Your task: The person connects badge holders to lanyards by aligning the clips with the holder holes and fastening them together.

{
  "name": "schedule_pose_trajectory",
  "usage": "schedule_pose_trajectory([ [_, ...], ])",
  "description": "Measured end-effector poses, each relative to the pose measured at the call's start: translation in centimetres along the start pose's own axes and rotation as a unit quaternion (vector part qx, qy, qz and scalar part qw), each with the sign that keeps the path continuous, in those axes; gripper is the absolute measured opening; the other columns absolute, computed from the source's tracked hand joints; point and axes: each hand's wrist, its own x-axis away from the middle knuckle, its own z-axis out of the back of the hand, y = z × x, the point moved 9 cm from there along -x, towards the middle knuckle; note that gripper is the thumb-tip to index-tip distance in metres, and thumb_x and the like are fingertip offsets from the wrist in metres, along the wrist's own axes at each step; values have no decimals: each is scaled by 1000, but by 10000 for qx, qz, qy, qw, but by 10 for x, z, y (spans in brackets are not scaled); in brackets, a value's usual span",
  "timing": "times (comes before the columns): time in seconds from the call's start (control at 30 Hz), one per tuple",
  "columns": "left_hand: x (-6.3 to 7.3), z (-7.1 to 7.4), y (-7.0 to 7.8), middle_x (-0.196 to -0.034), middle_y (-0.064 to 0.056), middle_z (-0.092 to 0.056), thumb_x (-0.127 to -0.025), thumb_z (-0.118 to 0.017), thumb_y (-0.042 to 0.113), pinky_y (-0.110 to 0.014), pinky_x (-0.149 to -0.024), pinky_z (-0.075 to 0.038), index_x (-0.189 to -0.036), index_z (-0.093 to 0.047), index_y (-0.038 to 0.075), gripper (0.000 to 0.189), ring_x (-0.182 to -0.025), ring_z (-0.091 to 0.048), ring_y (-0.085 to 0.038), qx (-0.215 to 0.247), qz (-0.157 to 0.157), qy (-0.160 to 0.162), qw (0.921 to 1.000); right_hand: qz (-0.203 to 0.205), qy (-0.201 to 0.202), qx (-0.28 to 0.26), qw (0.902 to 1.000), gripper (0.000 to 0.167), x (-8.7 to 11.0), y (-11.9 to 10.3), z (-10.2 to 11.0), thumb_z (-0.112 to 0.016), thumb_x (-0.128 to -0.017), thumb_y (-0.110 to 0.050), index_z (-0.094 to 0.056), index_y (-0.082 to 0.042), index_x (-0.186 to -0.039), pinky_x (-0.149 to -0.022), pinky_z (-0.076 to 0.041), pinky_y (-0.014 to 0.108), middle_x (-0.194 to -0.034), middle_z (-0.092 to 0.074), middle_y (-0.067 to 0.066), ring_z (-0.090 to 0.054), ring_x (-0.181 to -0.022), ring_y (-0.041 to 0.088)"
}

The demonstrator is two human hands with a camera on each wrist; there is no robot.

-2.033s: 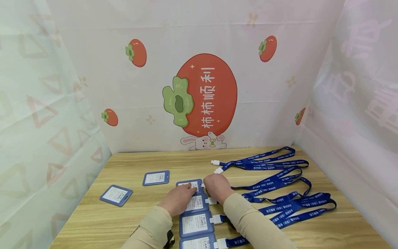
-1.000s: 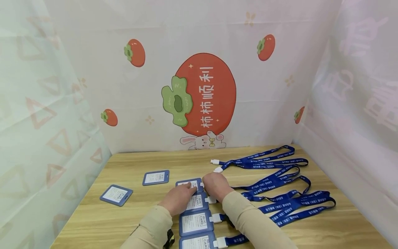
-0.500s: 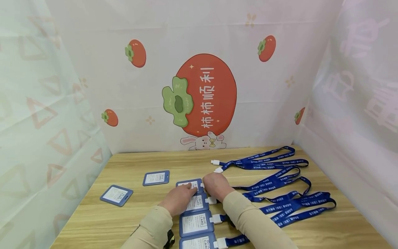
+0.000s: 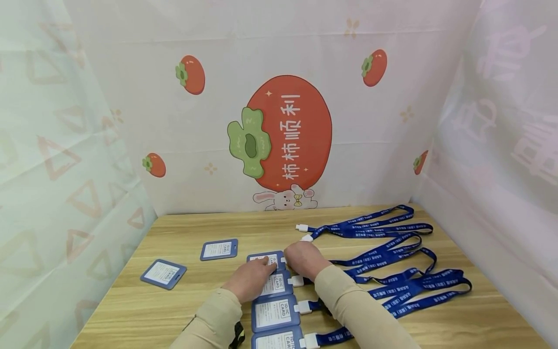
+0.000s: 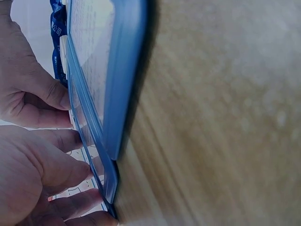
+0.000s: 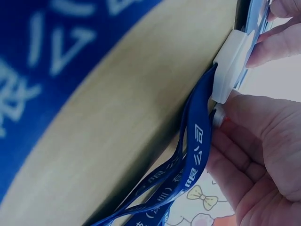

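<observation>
Logging left to right, placing everything by the top badge [image 4: 260,255] of the column on the bench [image 4: 131,310].

- Well left of it: one loose badge [image 4: 163,274]; nearer, another spare badge [image 4: 218,249]. Neither has a strap; both look left to do.
- On its face: left hand [image 4: 249,279], fingers spread, fairly straight, pressing rather than gripping.
- Below it: three finished badges [image 4: 272,312] in line, each with a white clip and blue strap [image 4: 333,337]. Judged done.
- At its right edge: right hand [image 4: 307,261], thumb and fingers narrowed, pinching a small clip [image 6: 218,115]. Fastened or not, cannot tell.
- Farther right and behind: two loose straps [image 4: 364,234], joined to no badge, presumably unused.
</observation>
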Motion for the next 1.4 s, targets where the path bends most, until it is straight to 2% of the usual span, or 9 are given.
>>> schedule_pose_trajectory([
  [0.27,0,1,-2,-153,-16,-56,-109,-49,14,-51,-113,-50,-145,-64,15,38,-138,-57,-38,124,43,-31,9999,-74,-124,-50,9999,10,0,0,0,-74,-97,-16,-79,-15,-89,-71,-62,29,-73,-68,-3,-54,-62,10],
  [0.5,2,-2,-5,-155,-16,-54,-110,-46,17,-52,-116,-47,-147,-61,16,39,-140,-54,-37,309,74,-68,9995,-61,-26,80,9999,6,3,-1,-1,-73,-98,-16,-79,-14,-96,-71,-63,29,-76,-71,-2,-58,-63,9],
  [0.7,3,-4,-7,-155,-14,-54,-110,-47,13,-52,-116,-46,-146,-62,16,39,-141,-53,-37,551,77,-7,9984,-63,-111,-33,9999,6,4,2,-5,-72,-99,-18,-77,-15,-100,-72,-63,30,-80,-72,-1,-59,-66,10],
  [1.0,6,1,-11,-154,-16,-55,-107,-48,5,-52,-116,-47,-143,-65,14,40,-140,-54,-38,618,70,202,9979,4,42,-191,9998,10,4,5,0,-69,-101,-17,-75,-14,-93,-64,-59,29,-76,-69,-2,-54,-61,11],
  [1.23,8,-1,-15,-154,-17,-55,-107,-48,4,-52,-116,-47,-143,-64,14,41,-140,-54,-39,762,200,116,9968,-6,61,-383,9992,12,4,10,0,-67,-102,-20,-76,-14,-97,-70,-62,31,-82,-73,-2,-59,-65,10],
  [1.4,9,-2,-16,-153,-16,-56,-107,-49,5,-53,-115,-48,-142,-66,14,40,-139,-55,-39,772,248,98,9967,8,109,-481,9988,12,5,10,2,-67,-102,-20,-77,-14,-97,-70,-63,32,-83,-74,-1,-62,-67,12],
])
